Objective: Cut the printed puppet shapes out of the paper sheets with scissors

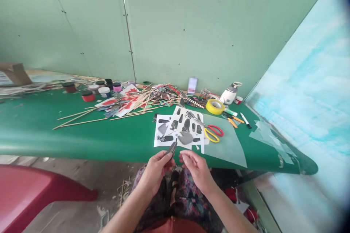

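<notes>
My left hand (157, 169) pinches a small dark paper cut-out (171, 147) that sticks up from its fingertips, just in front of the green table's near edge. My right hand (197, 169) is close beside it, fingers curled and pinched together near the cut-out; whether anything is in them is too small to tell. Right above the hands, white sheets printed with black and grey shapes (179, 129) lie on the green table (82, 134). Scissors with red and yellow handles (212, 132) rest on the sheets' right side.
A translucent sheet (229, 143) lies right of the prints. Behind are a yellow tape roll (215, 106), pens and cutters (235, 118), a heap of thin wooden sticks (109, 113), paint jars (97, 89) and a white bottle (230, 94). A red plastic chair (32, 193) stands at lower left.
</notes>
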`<state>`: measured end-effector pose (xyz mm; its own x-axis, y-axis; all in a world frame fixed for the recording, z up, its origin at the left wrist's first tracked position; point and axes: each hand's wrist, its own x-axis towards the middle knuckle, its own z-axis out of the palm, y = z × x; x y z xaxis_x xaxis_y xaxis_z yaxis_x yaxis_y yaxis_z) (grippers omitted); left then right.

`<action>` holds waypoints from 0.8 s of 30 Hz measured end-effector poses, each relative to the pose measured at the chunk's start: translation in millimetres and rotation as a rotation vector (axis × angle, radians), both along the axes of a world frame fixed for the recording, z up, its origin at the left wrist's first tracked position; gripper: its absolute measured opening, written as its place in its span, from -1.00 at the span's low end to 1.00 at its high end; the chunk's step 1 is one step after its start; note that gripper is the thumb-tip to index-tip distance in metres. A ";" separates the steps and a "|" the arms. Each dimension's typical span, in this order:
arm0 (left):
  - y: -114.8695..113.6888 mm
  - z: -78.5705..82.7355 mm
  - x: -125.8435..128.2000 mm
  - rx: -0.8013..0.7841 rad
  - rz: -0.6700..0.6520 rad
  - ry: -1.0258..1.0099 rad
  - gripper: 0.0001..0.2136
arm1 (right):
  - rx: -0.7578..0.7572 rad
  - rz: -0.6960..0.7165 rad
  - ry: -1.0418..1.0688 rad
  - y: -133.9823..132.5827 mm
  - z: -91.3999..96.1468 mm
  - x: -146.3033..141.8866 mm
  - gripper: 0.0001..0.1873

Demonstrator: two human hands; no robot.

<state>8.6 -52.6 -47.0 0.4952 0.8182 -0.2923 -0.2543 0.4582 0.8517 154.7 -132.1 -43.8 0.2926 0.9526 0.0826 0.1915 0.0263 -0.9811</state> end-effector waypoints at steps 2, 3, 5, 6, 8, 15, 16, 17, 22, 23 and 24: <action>-5.0 4.0 2.5 -0.010 -0.029 -0.027 -0.75 | 0.005 -0.011 0.029 12.2 5.3 -4.3 -0.62; -7.2 4.9 4.0 -0.012 -0.043 -0.040 -0.76 | 0.010 -0.021 0.036 17.1 7.0 -6.2 -0.64; -11.1 4.0 7.1 -0.012 -0.061 -0.060 -0.78 | 0.013 -0.047 0.045 24.6 7.8 -9.2 -0.66; -12.8 2.2 8.7 -0.011 -0.068 -0.068 -0.79 | 0.010 -0.060 0.048 27.3 6.8 -10.1 -0.68; -16.3 -3.1 11.6 -0.012 -0.081 -0.076 -0.82 | 0.002 -0.081 0.049 31.1 2.4 -10.3 -0.71; -18.0 -21.8 12.8 0.026 -0.084 0.037 -0.77 | -0.054 -0.066 0.039 51.2 -18.5 -3.5 -0.67; -12.3 -22.1 10.5 0.046 -0.069 0.081 -0.76 | -0.059 -0.049 0.030 56.6 -20.4 -2.6 -0.66; -3.4 -21.4 7.5 0.069 -0.055 0.133 -0.75 | -0.058 -0.030 0.013 62.1 -21.9 -1.4 -0.65; 93.0 4.3 -8.4 0.171 0.072 0.496 -0.79 | 0.072 -0.002 -0.205 77.9 -28.1 10.5 -0.70; 117.3 13.7 -8.5 0.179 0.092 0.570 -0.74 | 0.102 0.002 -0.249 77.1 -30.1 13.5 -0.71; 139.9 23.9 -7.2 0.183 0.100 0.638 -0.69 | 0.125 0.012 -0.284 75.4 -32.4 16.3 -0.73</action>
<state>1.4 87.2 -23.1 0.1901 0.9153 -0.3550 0.2912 0.2928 0.9108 171.1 -56.7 -76.2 0.2294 0.9334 0.2760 0.4568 0.1471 -0.8773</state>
